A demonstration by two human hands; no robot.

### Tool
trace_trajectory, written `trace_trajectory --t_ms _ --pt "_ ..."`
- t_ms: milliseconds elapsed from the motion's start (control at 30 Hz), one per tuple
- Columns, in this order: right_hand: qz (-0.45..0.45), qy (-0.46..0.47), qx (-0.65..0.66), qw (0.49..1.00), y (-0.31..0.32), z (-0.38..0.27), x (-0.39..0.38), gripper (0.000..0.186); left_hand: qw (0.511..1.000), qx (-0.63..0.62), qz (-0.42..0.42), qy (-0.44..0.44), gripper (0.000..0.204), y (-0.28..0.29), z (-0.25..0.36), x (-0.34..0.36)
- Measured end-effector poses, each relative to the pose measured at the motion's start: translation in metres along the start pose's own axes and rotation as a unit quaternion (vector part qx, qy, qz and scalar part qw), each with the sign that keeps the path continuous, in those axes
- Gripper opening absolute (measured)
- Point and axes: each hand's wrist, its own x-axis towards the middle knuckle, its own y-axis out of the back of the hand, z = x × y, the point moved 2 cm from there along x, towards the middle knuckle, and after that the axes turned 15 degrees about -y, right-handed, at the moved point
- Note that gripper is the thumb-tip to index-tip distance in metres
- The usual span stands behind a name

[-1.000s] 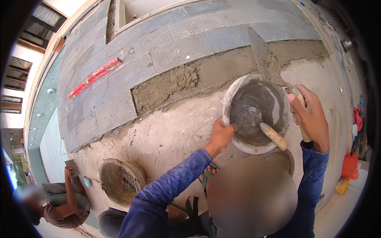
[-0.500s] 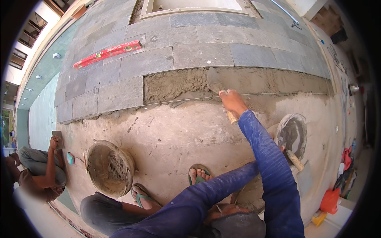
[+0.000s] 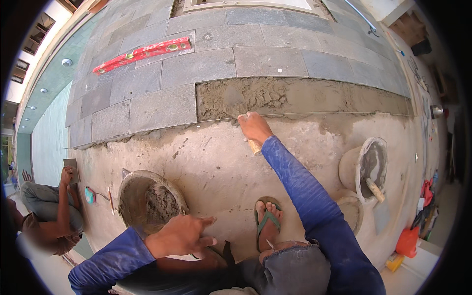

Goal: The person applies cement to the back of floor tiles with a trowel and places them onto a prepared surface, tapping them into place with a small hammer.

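Note:
My right hand [image 3: 253,127] reaches forward in a blue sleeve, closed on the wooden handle of a trowel [image 3: 254,146]. The blade is hidden under the hand. The hand sits at the near edge of a wet mortar bed [image 3: 285,96], beside the laid grey stone tiles [image 3: 196,66]. My left hand [image 3: 183,236] hangs over my knee with its fingers apart and holds nothing. It is just in front of a round pan of mortar [image 3: 147,199].
A red spirit level [image 3: 142,53] lies on the tiles at the far left. A grey bucket [image 3: 366,167] with a wooden-handled tool stands at the right. My sandalled foot [image 3: 267,221] rests on bare concrete. Another person [image 3: 49,211] crouches at the left. An orange container [image 3: 408,241] sits at the right.
Both hands have left the bucket. My right hand went to the mortar bed with the trowel. My left hand dropped back over my knee, and the view swung left.

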Motion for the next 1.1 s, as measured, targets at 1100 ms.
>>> trace_trajectory --t_ms 1100 --pt "0.233 0.291 -0.374 0.849 0.012 0.024 0.027 0.016 0.909 0.100 0.393 0.098 0.080 -0.004 0.052 -0.082"
